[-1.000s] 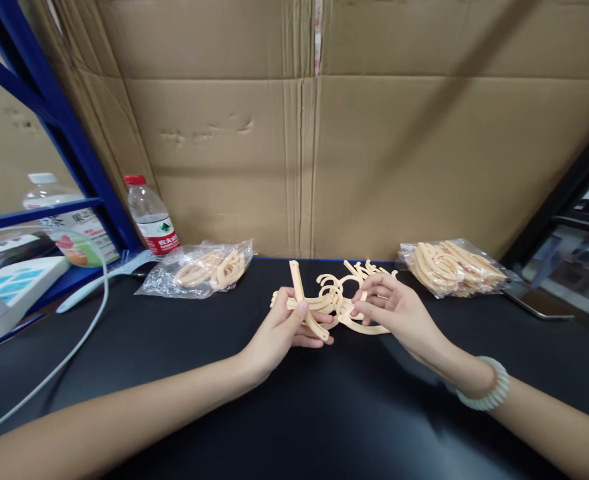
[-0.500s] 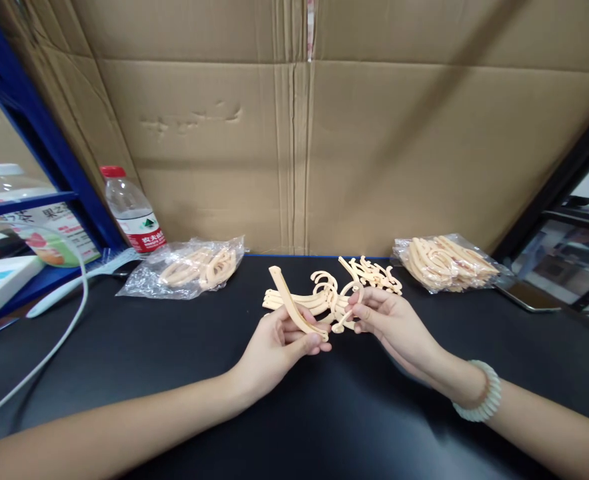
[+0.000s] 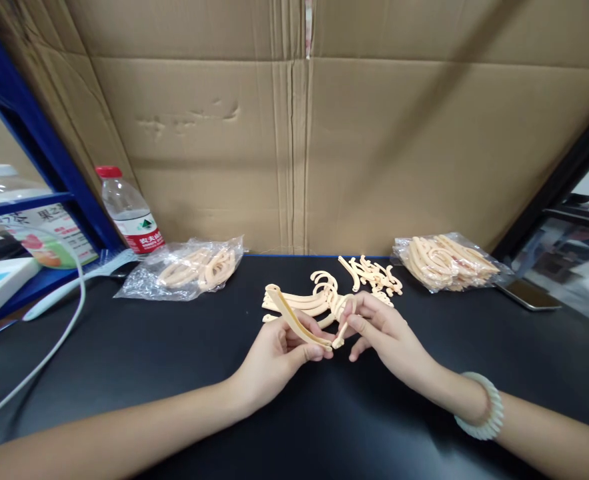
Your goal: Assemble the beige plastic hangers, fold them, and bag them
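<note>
Between its thumb and fingers, my left hand (image 3: pixel 287 347) grips a long curved beige plastic strip (image 3: pixel 294 320), which slants up to the left. My right hand (image 3: pixel 381 330) pinches a small hook-shaped beige piece (image 3: pixel 341 335). The lower end of this piece meets or nearly meets the near end of the strip; I cannot tell whether they are joined. Just behind the hands lie long beige strips (image 3: pixel 299 301) and curved hook pieces (image 3: pixel 325 280). Farther back sits a loose pile of small beige pieces (image 3: pixel 374 272). My right fingers partly hide the hook-shaped piece.
Clear bags of beige parts lie at the back left (image 3: pixel 199 267) and back right (image 3: pixel 439 263). A red-capped bottle (image 3: pixel 131 217) stands by the blue frame (image 3: pixel 39 127). A white cable (image 3: pixel 69 333) curves at left. A phone (image 3: pixel 529 295) lies at right. Cardboard (image 3: pixel 214 153) walls the back.
My right hand has brought the hook-shaped piece down and left to the strip's near end. The strip in my left hand has tilted lower.
</note>
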